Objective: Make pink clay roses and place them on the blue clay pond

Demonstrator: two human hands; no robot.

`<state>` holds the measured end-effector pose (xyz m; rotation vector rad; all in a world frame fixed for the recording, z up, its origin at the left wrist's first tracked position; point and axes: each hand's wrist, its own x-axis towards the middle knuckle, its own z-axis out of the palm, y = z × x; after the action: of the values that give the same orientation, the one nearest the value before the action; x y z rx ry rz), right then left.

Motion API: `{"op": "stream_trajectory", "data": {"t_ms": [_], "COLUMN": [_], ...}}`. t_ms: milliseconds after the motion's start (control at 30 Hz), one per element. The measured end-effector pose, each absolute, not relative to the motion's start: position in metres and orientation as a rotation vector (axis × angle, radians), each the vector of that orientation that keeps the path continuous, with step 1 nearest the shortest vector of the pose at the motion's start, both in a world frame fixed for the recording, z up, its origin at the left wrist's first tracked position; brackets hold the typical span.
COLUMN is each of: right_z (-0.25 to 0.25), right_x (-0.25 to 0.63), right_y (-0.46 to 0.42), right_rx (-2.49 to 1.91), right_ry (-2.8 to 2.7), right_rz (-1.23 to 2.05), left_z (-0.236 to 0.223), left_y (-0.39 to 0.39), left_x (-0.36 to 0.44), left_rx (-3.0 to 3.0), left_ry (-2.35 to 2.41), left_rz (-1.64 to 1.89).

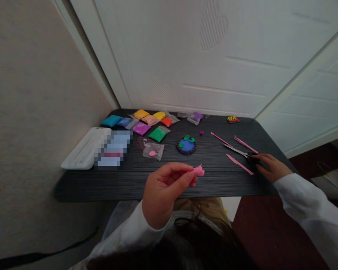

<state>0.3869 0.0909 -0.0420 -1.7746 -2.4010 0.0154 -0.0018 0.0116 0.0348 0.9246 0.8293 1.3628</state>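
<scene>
My left hand (165,193) is raised above the table's front part, thumb and forefinger pinching a piece of pink clay (199,170) with a ragged, frilled end. On the right, my right hand (273,168) has its fingers on the dark handles of the scissors (240,152), which lie with the blades pointing left. Beyond my left hand sits a round clay piece (187,146) with a blue middle, a dark beaded rim and green leaf shapes. A pink clay knife (239,164) lies just in front of the scissors.
Pink modelling tools (245,144) and a thin pink stick (221,139) lie behind the scissors. Several coloured clay packets, among them a green packet (158,134), spread across the back left. A clear bag (154,150) holds pink clay. A white case (86,148) stands at left.
</scene>
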Motion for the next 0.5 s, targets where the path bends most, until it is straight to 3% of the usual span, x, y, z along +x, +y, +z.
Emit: {"op": "stream_trajectory", "data": {"t_ms": [133, 500], "right_z": [-0.04, -0.041], "right_x": [0.388, 0.39], "right_y": [0.089, 0.106], "right_rx": [-1.872, -1.973], "right_ry": [-2.397, -2.324], "right_rz": [0.182, 0.22], "left_z": [0.033, 0.022], "left_y": [0.013, 0.014], "left_x": [0.001, 0.001], "left_rx": [0.724, 0.375], "left_ry": [0.768, 0.667], "left_rz": [1.311, 1.134]}}
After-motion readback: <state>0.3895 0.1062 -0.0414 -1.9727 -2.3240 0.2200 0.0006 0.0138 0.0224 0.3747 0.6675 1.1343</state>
